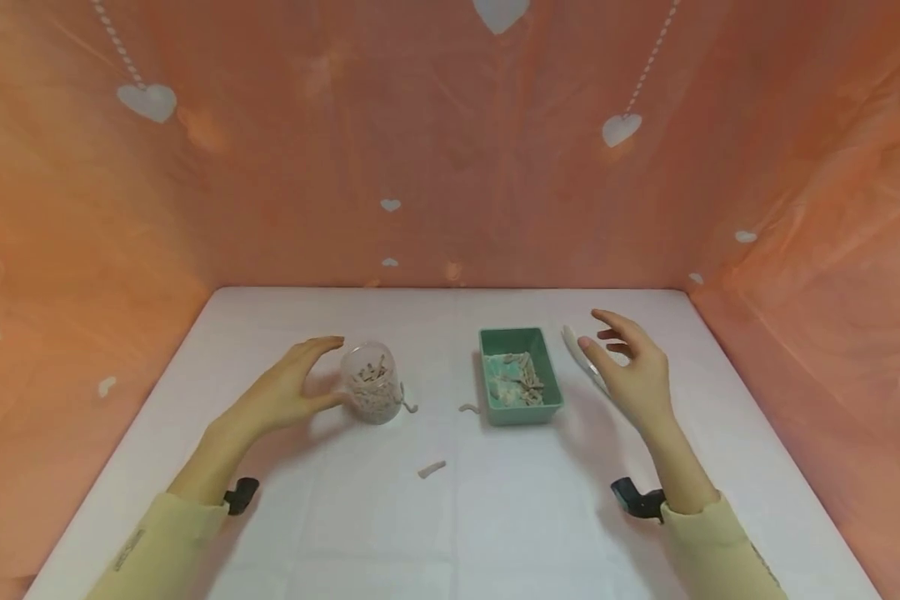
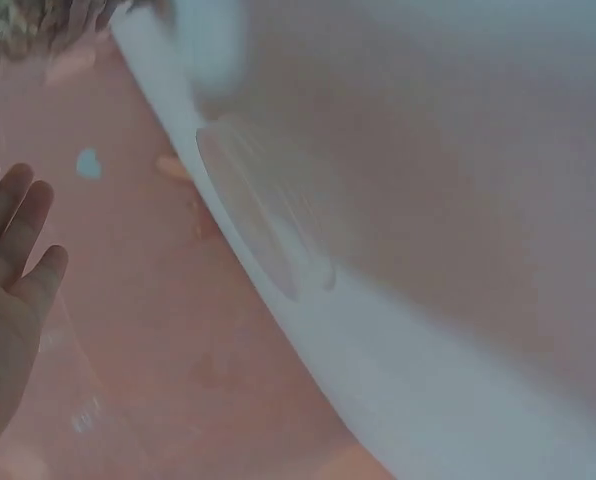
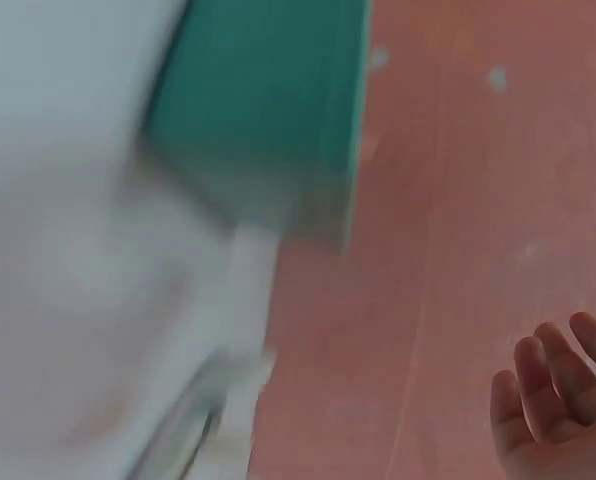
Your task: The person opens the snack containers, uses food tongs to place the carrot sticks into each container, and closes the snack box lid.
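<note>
My left hand (image 1: 288,387) is just left of a clear plastic cup (image 1: 356,360), fingers and thumb spread toward it. Grey-brown strips (image 1: 375,375) fill part of that cup. The thumb tip is close to its wall; whether they touch I cannot tell. To the right of a green rectangular tray (image 1: 521,416), my right hand (image 1: 637,379) is raised with loosely bent fingers, holding nothing. More strips (image 1: 528,383) lie inside the tray. Partly hidden behind the right hand is a long, pale, thin-edged item (image 1: 581,354); its kind is unclear.
Loose strips lie on the white table (image 1: 375,533): one (image 1: 432,469) toward the front, one (image 1: 468,408) beside the tray, another (image 1: 409,407) at the cup's foot. Orange cloth (image 1: 450,150) with white hearts rises behind and on both sides.
</note>
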Demonstrator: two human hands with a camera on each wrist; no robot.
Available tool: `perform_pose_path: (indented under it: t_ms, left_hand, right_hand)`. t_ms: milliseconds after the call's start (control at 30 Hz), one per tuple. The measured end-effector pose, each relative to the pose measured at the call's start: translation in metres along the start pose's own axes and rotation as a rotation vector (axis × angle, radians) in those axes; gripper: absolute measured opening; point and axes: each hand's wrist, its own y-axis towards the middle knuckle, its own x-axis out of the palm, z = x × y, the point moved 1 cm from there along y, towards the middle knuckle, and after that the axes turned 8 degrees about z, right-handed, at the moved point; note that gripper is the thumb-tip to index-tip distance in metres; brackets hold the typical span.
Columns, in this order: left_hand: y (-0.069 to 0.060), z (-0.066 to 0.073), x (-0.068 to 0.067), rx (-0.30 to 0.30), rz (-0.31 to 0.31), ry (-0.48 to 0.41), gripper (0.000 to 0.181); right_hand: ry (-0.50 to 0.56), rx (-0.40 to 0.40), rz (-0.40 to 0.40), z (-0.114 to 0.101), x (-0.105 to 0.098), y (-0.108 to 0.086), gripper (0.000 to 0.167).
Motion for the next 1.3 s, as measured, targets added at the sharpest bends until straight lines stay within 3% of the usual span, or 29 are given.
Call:
perform_pose_path:
  t_ms: [333,433,600,700,933,1300]
  left_hand:
    - [-0.009,-0.033,-0.017,-0.045,0.111,-0.056,0.064]
    - [-0.008,-0.043,-0.018,-0.06,0.08,-0.054,0.064]
    - [-0.008,-0.054,-0.015,-0.119,-0.036,-0.045,0.072]
    - [-0.009,-0.057,-0.013,-0.112,-0.088,-0.024,0.076]
    - [-0.01,-0.065,-0.006,-0.023,-0.122,0.011,0.074]
    - [-0.01,-0.075,0.001,0.053,-0.106,0.017,0.056]
  right_hand:
    - [0.302,0.002,-0.203,-0.044,0.1,-0.017,0.051]
    - [0.343,0.018,-0.284,-0.052,0.13,-0.027,0.058]
    - [0.388,0.086,-0.432,-0.058,0.172,-0.045,0.076]
    - [0.408,0.141,-0.514,-0.06,0.191,-0.054,0.084]
    - [0.415,0.229,-0.622,-0.06,0.219,-0.066,0.09]
    - [0.466,0.246,-0.562,-0.053,0.232,-0.067,0.079]
